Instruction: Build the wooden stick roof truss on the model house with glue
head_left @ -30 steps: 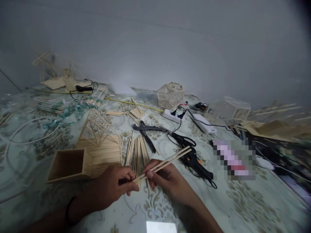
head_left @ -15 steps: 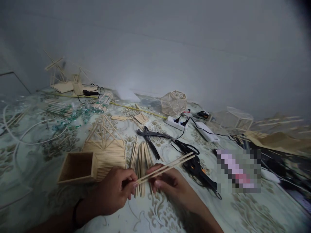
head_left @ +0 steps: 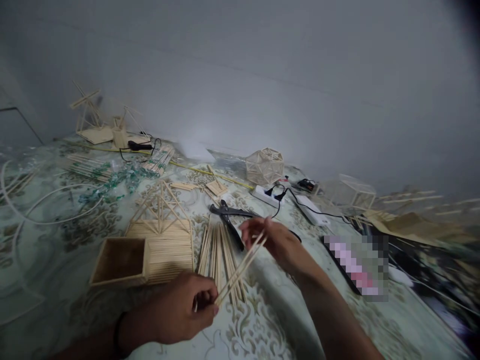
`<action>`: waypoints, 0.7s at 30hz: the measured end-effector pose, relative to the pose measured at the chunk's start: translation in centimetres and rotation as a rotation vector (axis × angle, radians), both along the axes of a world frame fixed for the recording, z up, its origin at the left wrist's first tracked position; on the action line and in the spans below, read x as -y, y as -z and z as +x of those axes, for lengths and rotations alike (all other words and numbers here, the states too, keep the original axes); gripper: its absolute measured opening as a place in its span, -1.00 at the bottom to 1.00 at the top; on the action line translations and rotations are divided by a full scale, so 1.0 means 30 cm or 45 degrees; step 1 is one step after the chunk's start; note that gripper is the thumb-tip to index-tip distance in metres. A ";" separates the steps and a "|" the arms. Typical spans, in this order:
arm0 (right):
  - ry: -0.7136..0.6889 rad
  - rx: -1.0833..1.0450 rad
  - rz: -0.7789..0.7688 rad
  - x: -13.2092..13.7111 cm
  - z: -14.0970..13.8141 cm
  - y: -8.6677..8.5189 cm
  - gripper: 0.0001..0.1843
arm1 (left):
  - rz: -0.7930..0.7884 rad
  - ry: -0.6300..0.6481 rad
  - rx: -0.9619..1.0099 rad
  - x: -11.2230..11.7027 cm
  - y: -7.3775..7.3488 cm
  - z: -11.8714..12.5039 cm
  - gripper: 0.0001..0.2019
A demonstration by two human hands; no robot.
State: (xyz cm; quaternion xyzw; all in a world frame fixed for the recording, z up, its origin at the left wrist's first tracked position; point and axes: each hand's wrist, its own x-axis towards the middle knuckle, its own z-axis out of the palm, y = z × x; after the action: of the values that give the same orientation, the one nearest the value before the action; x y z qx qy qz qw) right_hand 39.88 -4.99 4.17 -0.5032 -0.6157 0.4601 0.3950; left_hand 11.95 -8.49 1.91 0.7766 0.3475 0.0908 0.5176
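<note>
My left hand (head_left: 180, 315) is closed in a pinch on the near end of a few thin wooden sticks (head_left: 240, 272). The sticks slant up and to the right. My right hand (head_left: 277, 242) has its fingers loosely spread and touches the sticks' far end, above the table. Under both hands lies a loose pile of sticks (head_left: 219, 255). Black pliers (head_left: 228, 220) lie just beyond the pile, close to my right hand.
A small open wooden box (head_left: 120, 260) and a stick panel with a truss frame (head_left: 163, 232) sit left of the pile. A stick polyhedron (head_left: 264, 165), white power strips (head_left: 268, 196) with black cords, and more stick models (head_left: 97, 127) line the back by the wall.
My right hand slid up along the sticks to their far end and opened. The sticks now tilt more steeply. The left hand kept its pinch on their near end.
</note>
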 end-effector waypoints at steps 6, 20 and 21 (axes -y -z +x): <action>0.518 0.497 0.137 -0.251 0.175 0.122 -0.46 | 0.102 0.294 -0.332 0.018 0.029 -0.025 -0.94; 0.491 1.223 0.067 -0.587 0.207 0.232 -0.61 | 0.031 0.165 -0.464 0.012 0.055 -0.021 -0.95; 0.486 1.234 0.074 -0.602 0.196 0.235 -0.61 | 0.025 0.154 -0.470 0.011 0.051 -0.018 -0.96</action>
State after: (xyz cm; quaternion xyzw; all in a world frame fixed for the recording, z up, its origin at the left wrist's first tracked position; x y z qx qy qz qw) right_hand 45.76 13.07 -2.89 -0.7505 -0.6377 0.0768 0.1553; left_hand 11.42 -8.83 0.37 0.8047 0.3881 -0.0811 0.4419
